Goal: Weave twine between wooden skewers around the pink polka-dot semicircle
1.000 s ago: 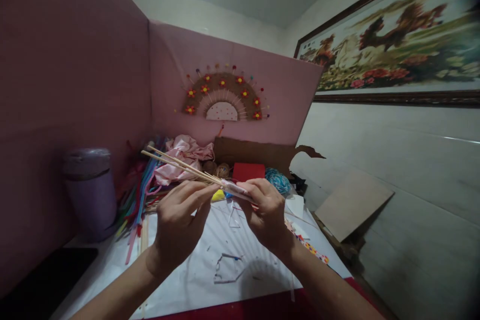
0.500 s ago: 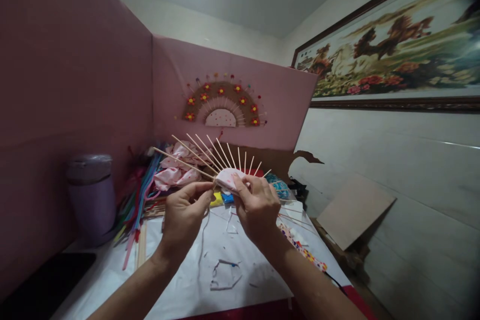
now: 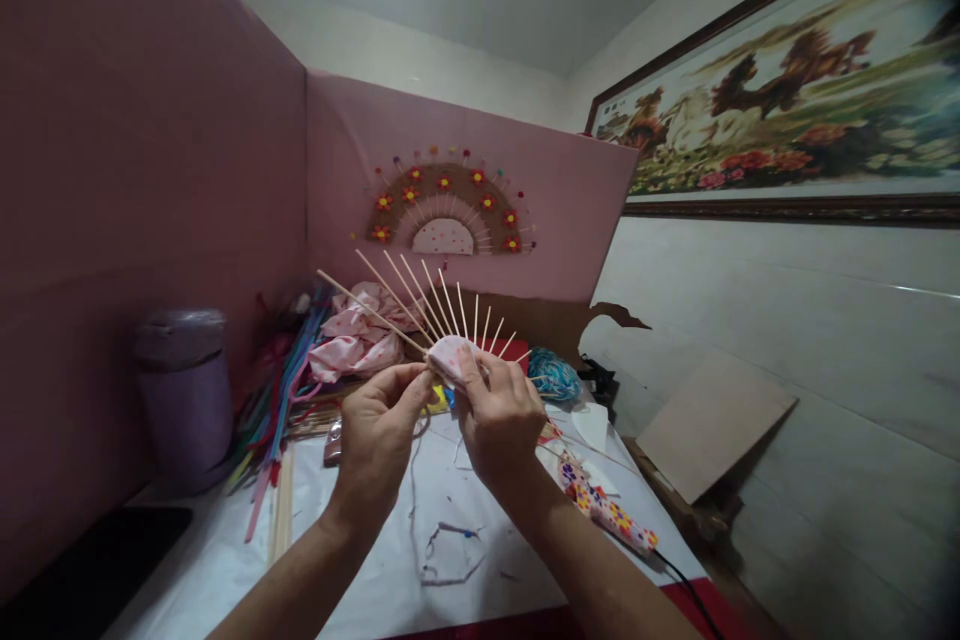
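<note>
My right hand point(image 3: 499, 410) is closed on a fan frame, its thumb over the half-round base covered in pink-spotted white cloth point(image 3: 448, 352). Thin wooden sticks point(image 3: 422, 298) spread up and outward from that base. At the base's left corner, my left hand point(image 3: 384, 425) pinches a thin cord point(image 3: 414, 495), which hangs in a loop and trails down to the table. The pinching fingertips hide the cord's end. Behind, a finished-looking brown fan point(image 3: 442, 182) with red and yellow flowers is on the pink board.
A white-covered table point(image 3: 360, 570) carries pink cloth point(image 3: 356, 350), coloured strips point(image 3: 296, 380) and blue yarn point(image 3: 553, 375). A flower-patterned tool point(image 3: 607, 515) with a black cable lies at right. A lilac bin point(image 3: 184, 400) stands at left, beside pink panels.
Both hands keep their grip. The fan frame has tilted slightly, its left sticks now higher and its right ones lower. My right hand has shifted a little left.
</note>
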Available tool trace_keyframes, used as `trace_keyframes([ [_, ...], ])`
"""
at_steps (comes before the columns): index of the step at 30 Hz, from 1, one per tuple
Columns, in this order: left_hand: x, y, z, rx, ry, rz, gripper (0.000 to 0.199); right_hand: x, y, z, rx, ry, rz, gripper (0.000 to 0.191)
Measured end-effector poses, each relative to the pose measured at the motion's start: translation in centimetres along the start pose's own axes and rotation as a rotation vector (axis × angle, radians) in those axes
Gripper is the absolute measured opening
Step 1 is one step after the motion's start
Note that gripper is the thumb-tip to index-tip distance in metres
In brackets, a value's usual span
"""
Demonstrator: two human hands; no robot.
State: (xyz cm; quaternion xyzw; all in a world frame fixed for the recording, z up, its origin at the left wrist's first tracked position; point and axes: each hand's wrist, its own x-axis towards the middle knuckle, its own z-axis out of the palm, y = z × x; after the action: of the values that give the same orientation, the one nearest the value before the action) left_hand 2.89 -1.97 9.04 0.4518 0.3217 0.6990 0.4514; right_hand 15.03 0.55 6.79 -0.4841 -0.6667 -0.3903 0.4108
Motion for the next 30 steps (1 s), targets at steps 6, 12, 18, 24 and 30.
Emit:
trace_keyframes([
  [6, -0.2, 1.5, -0.3, -0.359, -0.156, -0.413, 0.010, 0.1, 0.0, 0.1, -0.004, 0.012, 0.008, 0.036],
  [12, 0.5, 1.7, 0.0, -0.560, -0.197, -0.649, 0.004, 0.1, 0.1, 0.5, -0.043, 0.036, 0.011, 0.038],
  [18, 0.9, 0.9, 0.1, -0.560, -0.210, -0.655, 0.012, -0.4, 0.1, 0.5, -0.050, 0.040, -0.003, 0.037],
  [24, 0.8, 0.9, 0.4, -0.516, -0.153, -0.633, 0.011, -0.3, -0.2, 0.3, -0.036, 0.056, -0.021, 0.037],
  [30, 0.9, 0.4, 0.3, -0.380, -0.159, -0.437, 0.008, -0.1, -0.7, 0.1, -0.046, 0.092, -0.054, 0.035],
])
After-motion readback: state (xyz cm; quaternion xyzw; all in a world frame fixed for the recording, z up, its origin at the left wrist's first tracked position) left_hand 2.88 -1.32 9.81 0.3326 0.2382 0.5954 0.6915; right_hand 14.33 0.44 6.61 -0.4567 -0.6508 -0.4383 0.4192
